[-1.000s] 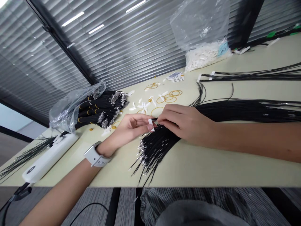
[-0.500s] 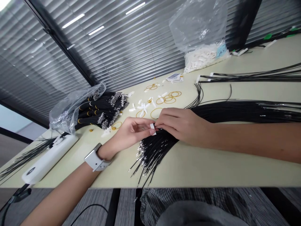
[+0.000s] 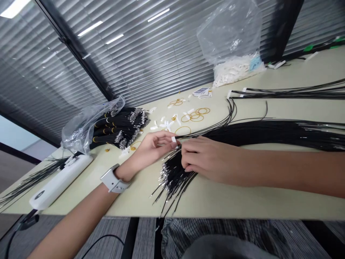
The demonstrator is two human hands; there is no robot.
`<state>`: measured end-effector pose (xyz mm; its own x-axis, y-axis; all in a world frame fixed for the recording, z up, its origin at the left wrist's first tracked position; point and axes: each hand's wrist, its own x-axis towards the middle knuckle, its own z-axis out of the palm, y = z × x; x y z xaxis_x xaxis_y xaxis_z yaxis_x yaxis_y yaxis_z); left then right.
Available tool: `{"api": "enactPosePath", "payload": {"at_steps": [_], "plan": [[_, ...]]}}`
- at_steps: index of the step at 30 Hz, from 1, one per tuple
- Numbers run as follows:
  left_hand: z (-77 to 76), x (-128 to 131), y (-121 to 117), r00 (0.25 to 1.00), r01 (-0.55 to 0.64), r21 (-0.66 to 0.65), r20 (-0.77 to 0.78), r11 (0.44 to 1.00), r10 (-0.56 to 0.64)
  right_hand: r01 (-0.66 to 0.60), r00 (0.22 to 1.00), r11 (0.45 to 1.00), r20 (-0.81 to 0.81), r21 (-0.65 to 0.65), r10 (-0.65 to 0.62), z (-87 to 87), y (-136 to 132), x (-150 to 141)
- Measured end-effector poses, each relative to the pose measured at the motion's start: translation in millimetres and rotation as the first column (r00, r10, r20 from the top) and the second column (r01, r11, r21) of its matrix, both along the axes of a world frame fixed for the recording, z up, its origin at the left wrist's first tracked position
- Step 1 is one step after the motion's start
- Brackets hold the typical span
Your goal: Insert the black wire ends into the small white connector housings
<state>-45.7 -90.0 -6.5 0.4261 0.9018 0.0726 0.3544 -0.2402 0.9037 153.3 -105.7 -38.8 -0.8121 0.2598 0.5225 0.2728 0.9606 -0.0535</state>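
Note:
Between thumb and fingers my left hand [image 3: 153,147] pinches a small white connector housing [image 3: 174,139], with several thin black wires running into it from the right. My right hand [image 3: 206,156] rests over the near end of a thick bundle of black wires [image 3: 253,132], fingers curled down among them. Its fingertips are partly hidden, so which wire they grip does not show clearly. Below the hands, the wire ends with silvery metal terminals [image 3: 168,176] fan out on the table.
Loose white housings [image 3: 167,125] and yellow rubber bands [image 3: 198,115] lie behind the hands. A bag of white housings [image 3: 233,70] stands by the window blinds. At left are bagged black wire bundles [image 3: 115,126] and a white power strip [image 3: 61,181]. Finished-looking wires [image 3: 291,91] lie far right.
My right hand has moved from the white housing down and toward me onto the wire bundle. My left hand still holds the housing, whose wires now show more plainly.

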Motion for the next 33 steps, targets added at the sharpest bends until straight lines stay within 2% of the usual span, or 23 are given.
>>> {"api": "enactPosePath", "payload": {"at_steps": [4,7,12,16,20,28,33], "plan": [[1.3,-1.2,1.2,0.995,-0.002,-0.117,0.101,0.993,0.014,0.091,0.996,0.995,-0.007,0.034,-0.091,-3.5,0.7,-0.2],[1.6,-3.0,2.5,0.987,0.012,-0.159,0.16,0.987,0.014,0.115,0.993,0.992,-0.042,0.052,-0.113,-3.5,1.8,0.1],[3.4,-6.2,3.8,0.967,0.03,-0.171,0.255,0.985,0.015,0.1,0.986,0.991,-0.126,-0.088,-0.11,1.8,7.8,0.2],[3.9,-6.6,4.5,0.961,0.002,-0.212,0.27,0.977,0.057,0.072,0.968,0.976,-0.222,-0.207,-0.118,6.4,9.0,-1.2],[1.3,-5.9,5.6,0.957,-0.011,-0.243,0.28,0.97,0.081,0.087,0.964,0.951,-0.217,-0.297,-0.156,7.0,9.1,-3.3],[2.5,-5.6,5.4,0.958,-0.054,-0.227,0.264,0.972,0.115,0.245,0.935,0.901,-0.159,-0.357,-0.317,7.7,23.1,-0.2],[2.5,-7.5,6.9,0.957,-0.068,-0.208,0.264,0.976,0.123,0.328,0.9,0.9,-0.192,-0.287,-0.39,7.2,24.4,6.0]]}}
